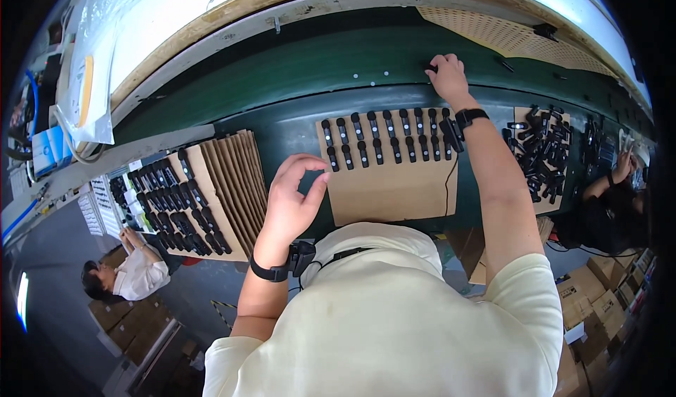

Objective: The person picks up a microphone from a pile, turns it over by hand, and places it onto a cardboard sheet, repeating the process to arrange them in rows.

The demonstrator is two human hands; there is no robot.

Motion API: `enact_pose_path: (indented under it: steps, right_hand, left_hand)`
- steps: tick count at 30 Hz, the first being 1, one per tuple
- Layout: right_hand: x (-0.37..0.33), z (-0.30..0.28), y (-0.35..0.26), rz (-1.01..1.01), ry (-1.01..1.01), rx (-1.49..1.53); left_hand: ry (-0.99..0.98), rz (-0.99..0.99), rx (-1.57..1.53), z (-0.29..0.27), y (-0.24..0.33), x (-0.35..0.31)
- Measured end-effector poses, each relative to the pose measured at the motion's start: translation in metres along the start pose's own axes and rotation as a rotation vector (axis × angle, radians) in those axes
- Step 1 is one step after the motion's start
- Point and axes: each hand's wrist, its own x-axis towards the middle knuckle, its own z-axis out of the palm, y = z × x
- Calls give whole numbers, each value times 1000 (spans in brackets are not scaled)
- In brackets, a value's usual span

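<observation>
Two rows of small black microphone-like pieces (377, 126) with round dark heads lie on a cardboard sheet (391, 193) before me. My left hand (292, 193) hovers at the sheet's left edge, fingers curved and thumb apart, holding nothing. Stretched far forward, my right hand (448, 77) is over the green belt (317, 62). Its fingers are closed on a small black piece (431, 67), mostly hidden by the hand. A dark strap device (468, 117) sits on my right wrist, and another (282, 267) on my left. A thin cord crosses the sheet's right side.
Stacked cardboard sheets (236, 179) bearing rows of black pieces stand at left. A jumbled pile of black pieces (542, 150) lies on cardboard at right. Small white dots and loose black pieces (508, 65) are on the belt. One person (137, 270) is at left, another (605, 207) at right.
</observation>
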Motion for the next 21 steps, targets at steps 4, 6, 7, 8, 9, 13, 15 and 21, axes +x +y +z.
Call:
enact_pose_path:
  steps: [4,6,7,8,9,13,15,21]
  right_hand:
    - [-43,-23,-25,-148,-9,372]
    - [-88,-46,-52,-297,20,770]
    - [-111,-71,-68,-316,-29,789]
    - [-135,-99,-82,-333,-76,806]
    - [-158,-115,-91,-354,-81,842]
    - [-225,-162,-116,-515,69,884]
    - [-242,-173,-122,-558,85,912]
    - [-275,-194,-132,-720,129,1003]
  left_hand:
    - [-2,29,7,1,4,-4]
    - [-6,70,5,2,9,-8]
    - [1,73,5,3,13,-10]
    - [16,124,0,5,19,-10]
    - [29,175,-3,6,26,-10]
    - [-17,275,-80,5,62,-18]
    - [-45,300,-119,4,67,-27]
    - [-55,508,-119,-7,72,-56]
